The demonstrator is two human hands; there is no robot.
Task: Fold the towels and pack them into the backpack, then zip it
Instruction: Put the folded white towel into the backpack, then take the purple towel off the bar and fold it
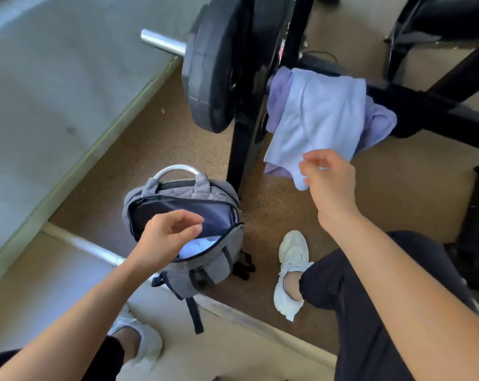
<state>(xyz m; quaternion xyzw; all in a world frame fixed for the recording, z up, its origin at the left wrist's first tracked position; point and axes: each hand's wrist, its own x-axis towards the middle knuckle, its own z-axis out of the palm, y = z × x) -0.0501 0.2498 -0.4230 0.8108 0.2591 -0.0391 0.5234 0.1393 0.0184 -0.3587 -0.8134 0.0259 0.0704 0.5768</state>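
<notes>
Weight plate point(216, 64) beside draped towels point(315, 114)

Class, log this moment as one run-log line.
stage: fetching towel | right hand: pinching light blue towel corner | left hand: empty, over backpack | backpack: unzipped

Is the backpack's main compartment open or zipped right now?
Open. The backpack gapes at the top, showing its dark lining and a pale towel already inside, with the left hand above the opening.
</notes>
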